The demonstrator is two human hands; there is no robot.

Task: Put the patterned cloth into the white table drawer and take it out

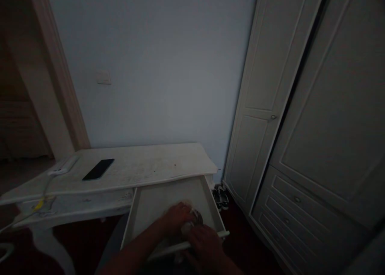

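A white desk drawer (pixel 150 199) is pulled out under the desktop, and both hands are at its front part. My left hand (pixel 179 217) reaches over the drawer floor with fingers bent round a small whitish and dark bundle (pixel 196 218). Its kind cannot be made out in the dim, blurred light. My right hand (pixel 206 241) comes over the drawer's front edge and is closed against the near side of the same bundle. The fingertips of both hands are partly hidden.
On the white desktop (pixel 135 154) lie a black phone (pixel 98 169) and, further left, a white power strip (pixel 63 165) with a cable. A tall wardrobe (pixel 258 90) stands on the right. Dark shoes (pixel 220 197) are on the floor between desk and wardrobe.
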